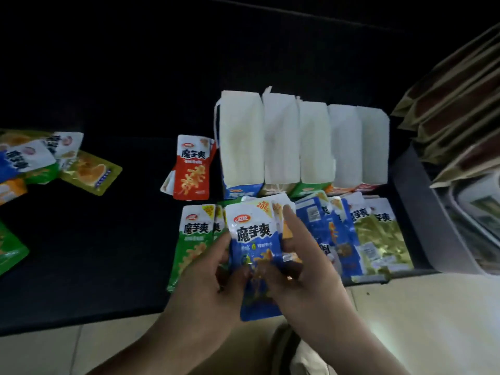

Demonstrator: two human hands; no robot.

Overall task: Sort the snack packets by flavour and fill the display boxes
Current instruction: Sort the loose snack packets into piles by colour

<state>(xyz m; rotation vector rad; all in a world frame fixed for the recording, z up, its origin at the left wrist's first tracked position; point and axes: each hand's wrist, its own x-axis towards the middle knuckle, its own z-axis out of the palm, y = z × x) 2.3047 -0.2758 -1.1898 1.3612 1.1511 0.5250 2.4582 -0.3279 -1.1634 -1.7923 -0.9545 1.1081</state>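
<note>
Bare left hand (213, 280) and bare right hand (305, 263), uncovered from fingertips to wrists. Left forearm (159, 336) and right forearm (351, 331) equally bare, right down to the bottom frame edge. Low light plus motion blur on the fingers, so nails and finer detail unreadable. Between the forearms at the bottom edge: tan fabric patch (278, 345) with a darker band across it, paler cream cloth (305, 361) just beside it on the right. Looks like clothing; cannot tell which garment, or whether one piece or two.
</note>
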